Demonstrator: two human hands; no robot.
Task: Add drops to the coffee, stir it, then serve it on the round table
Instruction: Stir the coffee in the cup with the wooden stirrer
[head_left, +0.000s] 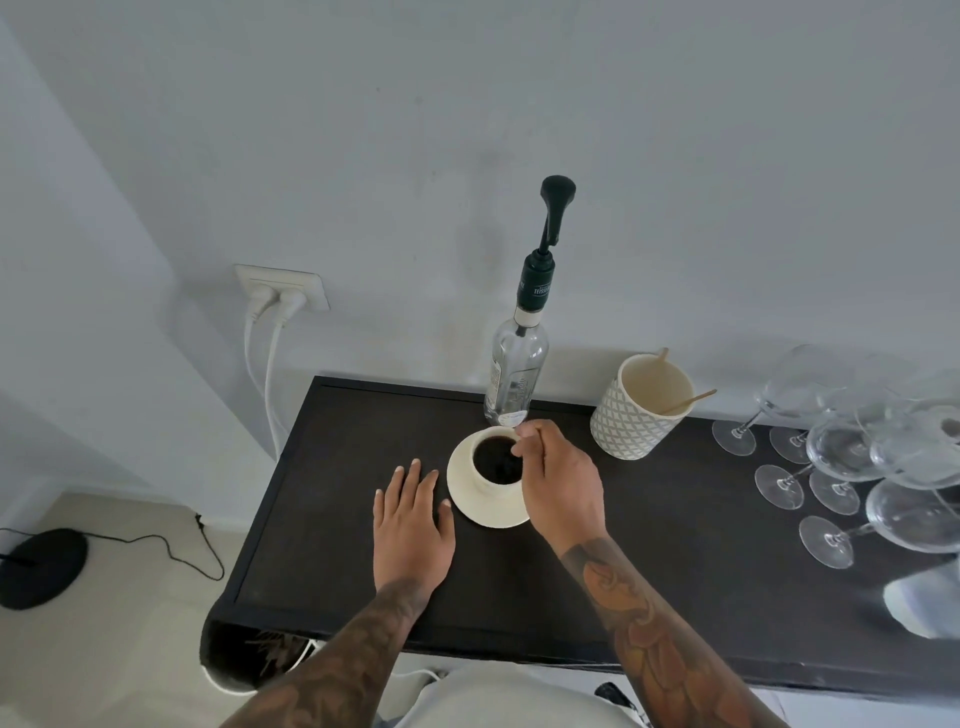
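A cream cup of black coffee (496, 460) stands on a cream saucer (465, 499) on the dark console table (343, 467). My right hand (558, 483) hovers over the cup's right rim, its fingers pinching a thin wooden stirrer that dips into the coffee. My left hand (413, 519) lies flat on the table just left of the saucer, fingers straight. Behind the cup stands a clear glass bottle (514, 374) with a dark green pump dispenser (553, 208) on top.
A patterned cup (631, 421) holding wooden stirrers stands right of the bottle. Several stemmed glasses (852, 452) crowd the table's right end. A wall socket with two white plugs (280, 291) is at the left, and a black lamp base (39, 566) with cable lies on the floor.
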